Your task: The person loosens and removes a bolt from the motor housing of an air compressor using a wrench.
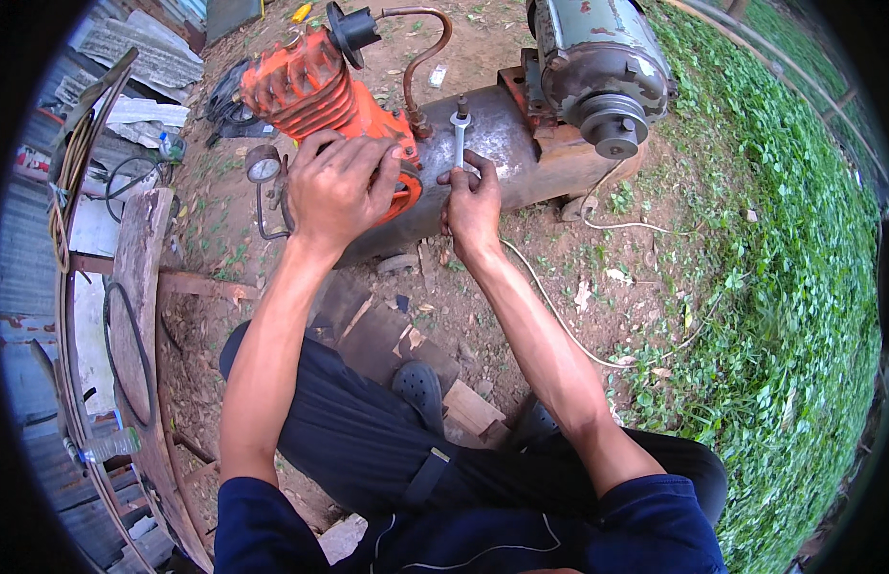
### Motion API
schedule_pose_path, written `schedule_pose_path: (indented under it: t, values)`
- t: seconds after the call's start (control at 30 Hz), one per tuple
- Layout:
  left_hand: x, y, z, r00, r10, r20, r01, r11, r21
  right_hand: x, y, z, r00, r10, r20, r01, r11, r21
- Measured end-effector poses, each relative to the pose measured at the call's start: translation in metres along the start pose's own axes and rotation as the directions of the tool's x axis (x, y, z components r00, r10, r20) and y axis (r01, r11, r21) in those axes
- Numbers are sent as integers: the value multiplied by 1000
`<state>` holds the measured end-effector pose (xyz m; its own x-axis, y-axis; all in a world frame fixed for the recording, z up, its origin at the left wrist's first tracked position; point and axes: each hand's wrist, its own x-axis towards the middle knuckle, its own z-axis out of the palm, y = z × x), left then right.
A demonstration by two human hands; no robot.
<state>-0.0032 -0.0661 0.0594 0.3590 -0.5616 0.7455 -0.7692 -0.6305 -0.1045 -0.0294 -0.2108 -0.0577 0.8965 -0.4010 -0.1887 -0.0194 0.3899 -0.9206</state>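
Outdoors, bare brown soil with dry leaves makes the ground, with low green plants [798,239] on the right side and corrugated metal sheets [33,230] on the left, where also a long wooden plank [138,316] leans. On this soil lies a worn grey tank [511,172], and it carries an orange-red pump [306,91] with cooling fins at its left part and a greenish motor [602,57] with a stepped pulley [612,129] at its right part. From the pump side, a bent copper pipe [410,81] comes down to the tank. The right hand [473,206] is closed, with its fingers wrapped around the lower end of a silver wrench [460,143]. This wrench is above the tank, between the pump and the motor, and its far head is at the foot of a dark upright fitting [462,103]. The left hand [344,191] is half curled over the pump, just beside a red wheel [402,199]; whether it grips something, I cannot tell. Near this hand, on its left, stands a round gauge [263,168]. Behind the right forearm, a pale cord [621,365] curves over the soil.
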Motion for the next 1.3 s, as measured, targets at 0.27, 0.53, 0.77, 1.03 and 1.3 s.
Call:
schedule_pose_path:
  t: [0.27,0.53,0.77,1.03,1.3]
  values:
    - [-1,3,-3,999,-27,40,27,1000,-2,4,7,-29,999,19,49,-15,997,-70]
    - [0,3,-1,999,-25,27,25,1000,4,17,-14,-53,994,17,107,11,968,-252]
    - [-1,1,-2,999,-15,39,13,999,38,30,-51,-63,972,130,194,-71,956,-286]
    - [2,3,-2,999,-18,51,17,999,30,33,-35,-53,941,287,182,-263,954,-143]
    - [1,4,0,995,-57,87,51,996,75,24,-32,-39,900,382,209,-396,918,26]
